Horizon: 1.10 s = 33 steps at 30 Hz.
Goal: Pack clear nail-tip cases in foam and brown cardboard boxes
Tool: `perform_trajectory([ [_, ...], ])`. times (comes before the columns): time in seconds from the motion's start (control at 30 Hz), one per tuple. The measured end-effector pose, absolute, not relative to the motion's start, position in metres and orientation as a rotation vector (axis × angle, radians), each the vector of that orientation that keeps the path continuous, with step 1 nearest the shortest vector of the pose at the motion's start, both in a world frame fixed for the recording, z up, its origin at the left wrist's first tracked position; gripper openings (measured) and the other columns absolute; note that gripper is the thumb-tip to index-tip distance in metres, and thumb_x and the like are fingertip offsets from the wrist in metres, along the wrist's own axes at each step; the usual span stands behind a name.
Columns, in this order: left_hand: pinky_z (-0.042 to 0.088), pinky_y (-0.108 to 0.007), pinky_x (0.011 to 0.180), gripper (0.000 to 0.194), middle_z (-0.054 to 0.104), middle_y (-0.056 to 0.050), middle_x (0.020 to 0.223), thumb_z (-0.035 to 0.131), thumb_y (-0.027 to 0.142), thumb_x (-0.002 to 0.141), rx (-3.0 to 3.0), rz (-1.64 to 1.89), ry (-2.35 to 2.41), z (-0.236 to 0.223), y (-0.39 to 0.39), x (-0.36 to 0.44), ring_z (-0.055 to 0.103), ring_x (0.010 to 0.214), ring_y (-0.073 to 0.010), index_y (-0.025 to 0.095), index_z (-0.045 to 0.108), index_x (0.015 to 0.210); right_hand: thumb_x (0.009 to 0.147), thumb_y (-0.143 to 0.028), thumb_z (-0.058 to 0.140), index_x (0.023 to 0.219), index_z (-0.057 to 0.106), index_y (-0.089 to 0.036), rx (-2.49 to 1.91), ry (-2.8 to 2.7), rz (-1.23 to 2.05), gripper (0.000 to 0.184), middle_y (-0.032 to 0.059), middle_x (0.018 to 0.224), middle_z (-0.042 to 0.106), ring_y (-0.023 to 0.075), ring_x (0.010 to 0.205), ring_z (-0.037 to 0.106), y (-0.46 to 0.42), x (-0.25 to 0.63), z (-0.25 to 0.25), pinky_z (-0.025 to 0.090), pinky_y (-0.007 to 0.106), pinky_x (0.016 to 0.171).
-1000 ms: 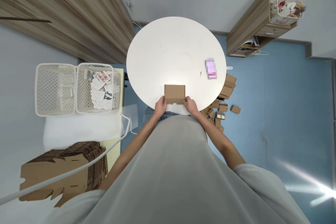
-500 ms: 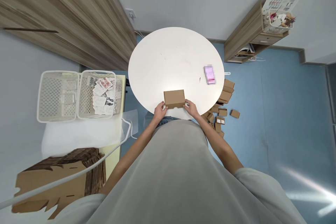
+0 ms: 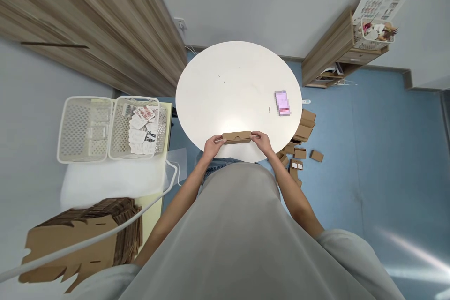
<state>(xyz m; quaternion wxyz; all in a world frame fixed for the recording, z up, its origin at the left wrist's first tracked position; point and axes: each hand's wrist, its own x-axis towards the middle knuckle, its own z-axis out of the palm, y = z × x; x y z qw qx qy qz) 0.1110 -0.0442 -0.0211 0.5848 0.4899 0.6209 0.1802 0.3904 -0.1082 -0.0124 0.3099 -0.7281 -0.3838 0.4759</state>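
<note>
Worked at the near edge of the white oval desk. Held there a brown cardboard mailer box, apparently closed, gripped at its ends by left hand and right hand. Seemingly at the closing step; likely called next for pressing the notched flap.

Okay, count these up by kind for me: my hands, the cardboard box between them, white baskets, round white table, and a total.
Hands: 2, left hand and right hand
Cardboard box between them: 1
White plastic baskets: 3
Round white table: 1
Total: 7
</note>
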Motion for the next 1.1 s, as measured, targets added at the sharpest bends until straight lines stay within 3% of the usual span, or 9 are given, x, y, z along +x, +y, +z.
perform_trajectory([
  [0.13, 0.062, -0.048, 0.101, 0.069, 0.077, -0.016, 0.134, 0.085, 0.051, 0.083, 1.167, 0.409, 1.385, -0.025, -0.049, 0.103, 0.077, 0.112, -0.0332, 0.02, 0.071, 0.143, 0.1, -0.046, 0.069, 0.144, 0.071, -0.023, -1.879, -1.074, 1.295, 0.05, 0.0107, 0.141, 0.073, 0.021, 0.107, 0.073, -0.117, 0.386, -0.018, 0.058, 0.038, 0.104],
  [0.57, 0.063, -0.051, 0.102, 0.047, 0.078, -0.017, 0.127, 0.089, 0.041, 0.076, 1.017, 0.427, 1.48, -0.026, -0.038, 0.117, 0.076, 0.11, -0.0324, 0.017, 0.079, 0.115, 0.103, -0.045, 0.066, 0.143, 0.073, -0.022, -1.855, -1.118, 1.231, 0.047, 0.0115, 0.137, 0.074, 0.0222, 0.12, 0.07, -0.119, 0.383, -0.029, 0.056, 0.036, 0.11],
  [0.77, 0.061, -0.053, 0.107, 0.052, 0.078, -0.017, 0.128, 0.087, 0.043, 0.08, 1.069, 0.436, 1.503, -0.027, -0.047, 0.117, 0.075, 0.116, -0.0338, 0.017, 0.077, 0.124, 0.103, -0.041, 0.066, 0.142, 0.073, -0.023, -1.863, -1.101, 1.227, 0.044, 0.0115, 0.139, 0.074, 0.0242, 0.127, 0.07, -0.122, 0.381, -0.026, 0.056, 0.038, 0.111],
  [0.97, 0.059, -0.053, 0.108, 0.048, 0.076, -0.017, 0.133, 0.084, 0.042, 0.085, 1.133, 0.476, 1.507, -0.027, -0.077, 0.115, 0.072, 0.126, -0.0361, 0.019, 0.075, 0.126, 0.1, -0.037, 0.069, 0.143, 0.072, -0.024, -1.846, -1.12, 1.257, 0.045, 0.0103, 0.144, 0.071, 0.0217, 0.118, 0.074, -0.14, 0.383, -0.025, 0.057, 0.036, 0.111],
  [1.1, 0.059, -0.053, 0.109, 0.061, 0.073, -0.019, 0.14, 0.085, 0.039, 0.085, 1.119, 0.442, 1.531, -0.026, -0.095, 0.11, 0.072, 0.128, -0.036, 0.018, 0.068, 0.14, 0.096, -0.035, 0.073, 0.146, 0.068, -0.022, -1.87, -1.054, 1.264, 0.052, 0.0105, 0.145, 0.073, 0.0227, 0.113, 0.076, -0.16, 0.381, -0.028, 0.059, 0.039, 0.107],
])
